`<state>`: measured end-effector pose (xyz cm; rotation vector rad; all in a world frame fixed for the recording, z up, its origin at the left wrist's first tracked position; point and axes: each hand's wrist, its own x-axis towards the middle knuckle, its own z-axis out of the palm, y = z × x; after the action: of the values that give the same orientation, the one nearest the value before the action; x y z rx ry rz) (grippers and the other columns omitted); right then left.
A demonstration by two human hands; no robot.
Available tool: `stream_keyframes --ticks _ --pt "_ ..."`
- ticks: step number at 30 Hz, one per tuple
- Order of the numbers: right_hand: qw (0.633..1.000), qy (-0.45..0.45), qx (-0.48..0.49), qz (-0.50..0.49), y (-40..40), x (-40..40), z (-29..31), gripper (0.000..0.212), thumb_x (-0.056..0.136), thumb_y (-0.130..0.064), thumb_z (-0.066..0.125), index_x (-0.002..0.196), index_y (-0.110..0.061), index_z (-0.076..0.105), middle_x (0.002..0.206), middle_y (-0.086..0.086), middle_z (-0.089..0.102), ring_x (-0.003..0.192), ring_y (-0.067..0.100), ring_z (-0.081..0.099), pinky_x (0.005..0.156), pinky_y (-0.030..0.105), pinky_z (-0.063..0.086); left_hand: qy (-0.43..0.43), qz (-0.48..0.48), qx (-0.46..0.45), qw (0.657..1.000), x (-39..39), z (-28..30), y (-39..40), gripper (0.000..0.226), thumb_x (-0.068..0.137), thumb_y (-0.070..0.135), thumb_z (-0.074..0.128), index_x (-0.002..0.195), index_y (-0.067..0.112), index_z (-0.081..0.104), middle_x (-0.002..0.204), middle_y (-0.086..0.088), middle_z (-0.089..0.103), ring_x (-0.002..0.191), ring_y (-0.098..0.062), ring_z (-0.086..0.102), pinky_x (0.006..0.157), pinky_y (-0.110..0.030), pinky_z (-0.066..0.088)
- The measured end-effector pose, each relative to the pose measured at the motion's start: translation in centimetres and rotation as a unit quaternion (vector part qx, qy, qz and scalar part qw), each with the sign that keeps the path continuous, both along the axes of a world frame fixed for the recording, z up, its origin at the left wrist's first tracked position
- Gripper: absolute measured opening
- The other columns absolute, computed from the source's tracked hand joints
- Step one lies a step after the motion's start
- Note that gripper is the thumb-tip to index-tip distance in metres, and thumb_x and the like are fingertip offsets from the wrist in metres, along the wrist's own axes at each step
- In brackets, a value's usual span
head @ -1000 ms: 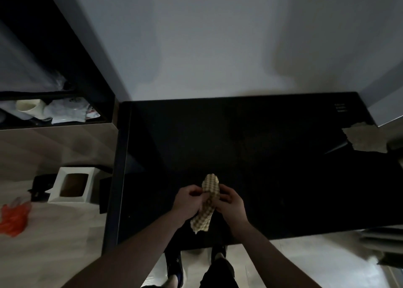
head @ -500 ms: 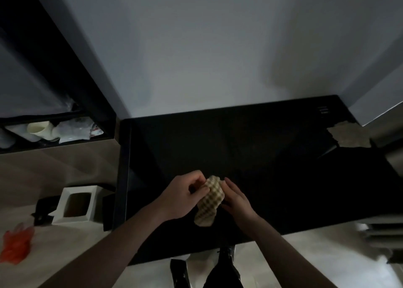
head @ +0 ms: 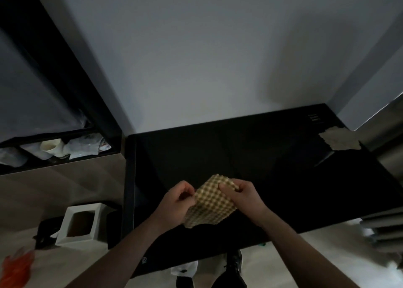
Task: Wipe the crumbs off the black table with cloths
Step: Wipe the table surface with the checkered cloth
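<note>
Here two hands, left [head: 174, 202] and right [head: 243, 197], pinch one checked cloth [head: 210, 202]; a second cloth [head: 339, 140] lies apart.

Probably a dim home room: black table [head: 272, 161] against a wall, cluttered shelf [head: 65, 154], wood floor.

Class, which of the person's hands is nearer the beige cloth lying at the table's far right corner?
Right. The right hand grips the checked cloth on the side toward the beige cloth; the left hand holds its opposite edge.
</note>
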<state>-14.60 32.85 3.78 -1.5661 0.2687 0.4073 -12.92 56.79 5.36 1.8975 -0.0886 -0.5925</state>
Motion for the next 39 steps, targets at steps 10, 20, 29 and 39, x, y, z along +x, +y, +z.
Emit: stream_keyframes --ticks 10,20,29,39 --pt "0.927 -0.139 -0.305 0.167 -3.5 4.9 3.6 0.011 0.089 -0.023 0.078 0.098 -0.030 0.078 0.092 -0.011 0.076 0.087 -0.001 0.072 0.084 0.031 0.061 -0.077 -0.013 0.003 0.997 5.6 1.1 -4.6 0.013 0.086 0.027 0.075 0.098 0.029 0.077 0.095 0.009 0.076 0.091 -0.004 0.071 0.086 -0.026 0.056" --pt "0.859 -0.321 -0.391 0.075 -4.9 3.0 -0.5 0.027 0.086 -0.017 0.081 0.108 -0.032 0.080 0.109 -0.028 0.068 0.103 -0.013 0.060 0.092 0.011 0.049 -0.298 -0.066 0.112 0.946 4.7 0.9 -4.7 0.007 0.082 0.032 0.078 0.084 0.028 0.073 0.085 0.016 0.067 0.078 -0.002 0.066 0.070 -0.015 0.052" --pt "0.910 -0.027 -0.362 0.201 -2.9 -5.5 -12.8 0.032 0.095 -0.027 0.066 0.083 -0.057 0.063 0.096 -0.025 0.066 0.099 0.005 0.069 0.086 0.025 0.056 -0.086 -0.191 0.232 0.950 -4.0 -13.5 -4.7 0.018 0.088 0.041 0.056 0.094 0.027 0.065 0.092 0.010 0.073 0.085 -0.009 0.068 0.073 -0.034 0.057" --pt "0.915 -0.028 -0.391 0.095 0.0 4.1 -13.5 0.053 0.099 -0.027 0.062 0.149 -0.035 0.046 0.147 -0.009 0.057 0.132 0.013 0.055 0.105 0.032 0.051 -0.065 0.021 0.278 0.958 5.4 -15.1 -2.4 0.034 0.084 0.043 0.061 0.116 0.030 0.063 0.112 0.009 0.067 0.101 -0.013 0.066 0.087 -0.035 0.056"
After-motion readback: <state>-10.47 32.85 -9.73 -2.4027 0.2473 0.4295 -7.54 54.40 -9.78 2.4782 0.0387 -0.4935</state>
